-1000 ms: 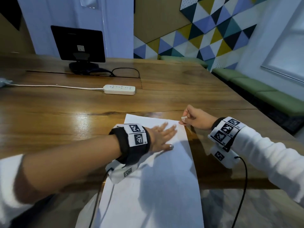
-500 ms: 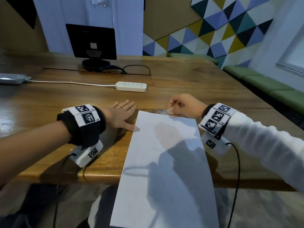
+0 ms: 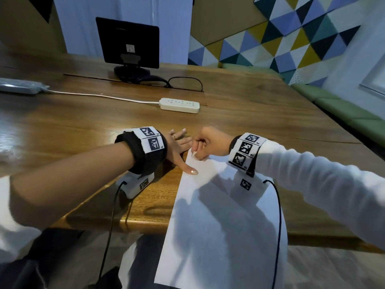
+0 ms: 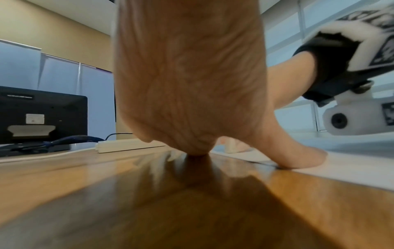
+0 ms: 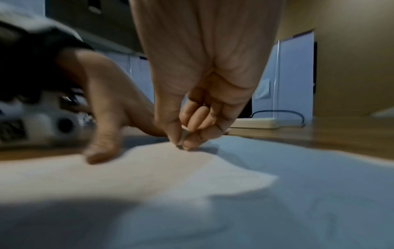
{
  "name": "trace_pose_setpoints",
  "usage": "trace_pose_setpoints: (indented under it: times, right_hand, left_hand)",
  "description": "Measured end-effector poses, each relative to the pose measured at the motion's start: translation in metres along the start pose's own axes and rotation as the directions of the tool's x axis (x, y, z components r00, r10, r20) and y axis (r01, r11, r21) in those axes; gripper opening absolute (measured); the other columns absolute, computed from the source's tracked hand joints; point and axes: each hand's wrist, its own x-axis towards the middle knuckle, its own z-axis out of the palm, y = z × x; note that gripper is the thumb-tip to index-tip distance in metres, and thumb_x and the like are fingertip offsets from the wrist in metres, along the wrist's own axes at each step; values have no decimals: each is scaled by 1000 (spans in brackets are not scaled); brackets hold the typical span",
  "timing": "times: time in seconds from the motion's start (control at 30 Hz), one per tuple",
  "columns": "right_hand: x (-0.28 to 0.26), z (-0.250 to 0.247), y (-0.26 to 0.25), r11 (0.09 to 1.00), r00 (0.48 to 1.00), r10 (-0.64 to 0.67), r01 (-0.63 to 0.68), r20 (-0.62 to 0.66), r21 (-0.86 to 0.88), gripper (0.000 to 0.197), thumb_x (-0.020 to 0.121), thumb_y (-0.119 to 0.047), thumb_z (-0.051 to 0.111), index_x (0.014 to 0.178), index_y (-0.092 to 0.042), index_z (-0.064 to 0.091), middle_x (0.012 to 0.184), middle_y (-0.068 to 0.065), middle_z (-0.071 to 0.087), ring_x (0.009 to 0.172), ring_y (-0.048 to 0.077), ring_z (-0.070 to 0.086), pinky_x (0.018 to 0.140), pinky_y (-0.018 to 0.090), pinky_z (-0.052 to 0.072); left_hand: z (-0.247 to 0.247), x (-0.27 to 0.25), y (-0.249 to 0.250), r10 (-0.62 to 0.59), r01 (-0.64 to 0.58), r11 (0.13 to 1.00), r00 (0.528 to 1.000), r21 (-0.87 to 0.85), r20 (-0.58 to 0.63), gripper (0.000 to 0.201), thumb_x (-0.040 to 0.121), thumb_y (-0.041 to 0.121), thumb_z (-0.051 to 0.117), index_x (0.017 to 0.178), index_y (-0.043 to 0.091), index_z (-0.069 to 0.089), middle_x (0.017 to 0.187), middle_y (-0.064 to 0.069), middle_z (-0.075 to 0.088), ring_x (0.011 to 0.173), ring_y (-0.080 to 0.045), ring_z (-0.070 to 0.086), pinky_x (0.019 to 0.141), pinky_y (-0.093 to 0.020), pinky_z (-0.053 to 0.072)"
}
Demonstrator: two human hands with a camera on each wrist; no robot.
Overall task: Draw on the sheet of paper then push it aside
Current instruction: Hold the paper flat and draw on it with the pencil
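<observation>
A white sheet of paper (image 3: 218, 215) lies on the wooden table (image 3: 83, 126) and overhangs its near edge. My left hand (image 3: 179, 142) lies flat on the wood just left of the sheet's far left corner, fingers straight. Only its thumb tip presses the paper's left edge. My right hand (image 3: 205, 142) is curled over that same corner. Its thumb and fingers pinch a small pale stub (image 5: 183, 133), mostly hidden, whose dark tip touches the sheet (image 5: 213, 202). No marks show on the paper. The left wrist view shows the left hand's (image 4: 187, 84) palm lifted off the wood.
A white power strip (image 3: 179, 105) with its cord lies beyond the hands. A black monitor (image 3: 128, 42) stands at the back, with a looped black cable beside it. A grey device (image 3: 18, 86) sits at the far left. A green bench (image 3: 343, 113) runs along the right wall.
My left hand slid off the middle of the sheet to its left edge. My right hand moved along the far edge from the right corner to the left corner.
</observation>
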Motion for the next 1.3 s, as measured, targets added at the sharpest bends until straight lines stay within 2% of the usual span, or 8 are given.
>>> trace_pose_setpoints:
  times: [0.23, 0.4, 0.57, 0.8, 0.87, 1.0, 1.1, 1.3]
  right_hand:
    - [6, 0, -3, 1000, 1000, -5, 5, 14, -2, 10, 76, 4, 70, 84, 5, 64, 71, 16, 68, 55, 15, 65, 58, 21, 55]
    - [12, 0, -3, 1000, 994, -2, 0, -108, -16, 8, 76, 5, 69, 80, 2, 63, 78, 21, 70, 56, 14, 65, 55, 15, 51]
    - [6, 1, -7, 996, 997, -76, 77, 31, -40, 8, 75, -1, 74, 80, -4, 69, 65, -9, 65, 53, -5, 61, 58, 11, 47]
    - [13, 7, -17, 962, 971, -229, 216, -62, -169, 26, 74, 1, 73, 65, -19, 58, 60, -16, 51, 53, -8, 52, 56, 6, 41]
    - [13, 9, -19, 964, 976, -209, 194, -66, -181, 29, 75, 3, 70, 64, -19, 55, 58, -15, 50, 50, -4, 50, 53, 6, 40]
    - [3, 6, -16, 994, 980, -103, 106, 169, -4, 13, 77, 4, 69, 74, -6, 61, 59, 1, 62, 47, 3, 59, 53, 15, 48]
    - [7, 4, -16, 994, 996, -81, 84, 42, -64, 7, 78, 1, 70, 80, -2, 64, 70, 11, 68, 56, 9, 62, 58, 17, 50]
    - [3, 3, -20, 987, 982, -127, 140, 143, -84, 11, 76, 5, 69, 76, -5, 64, 59, -6, 61, 49, -2, 57, 55, 13, 46]
  left_hand:
    - [0, -3, 1, -12, 12, 1000, 999, -1, -33, 107, 79, 77, 41, 150, 21, -17, 158, 2, -20, 143, -25, -24, 118, -46, -10]
    - [0, -3, 2, -30, 31, 999, 999, 18, -28, 110, 77, 79, 39, 149, 19, -19, 157, 1, -21, 143, -25, -26, 117, -46, -11]
    - [3, -10, 2, -28, 28, 1000, 1000, -1, -1, 116, 71, 83, 43, 149, 23, -18, 157, 0, -23, 142, -25, -27, 118, -47, -9]
    - [14, -21, 7, -145, 145, 989, 989, -10, 6, 108, 75, 84, 31, 151, 18, -8, 159, 0, -11, 147, -21, -11, 117, -39, -7]
    - [13, -20, 6, -146, 146, 989, 989, -35, 2, 107, 76, 84, 30, 151, 19, -8, 159, 1, -11, 147, -20, -12, 117, -40, -8]
    - [10, -16, 1, -121, 121, 993, 993, -11, 7, 114, 71, 87, 34, 149, 23, -17, 156, 2, -24, 144, -23, -23, 118, -45, -10]
    - [8, -15, 3, -122, 122, 992, 991, 2, 45, 121, 68, 86, 43, 148, 21, -22, 154, 0, -28, 142, -26, -27, 117, -50, -9]
    - [8, -16, 1, -103, 106, 993, 992, -45, 76, 120, 70, 83, 46, 147, 25, -25, 153, 1, -32, 140, -25, -30, 117, -53, -7]
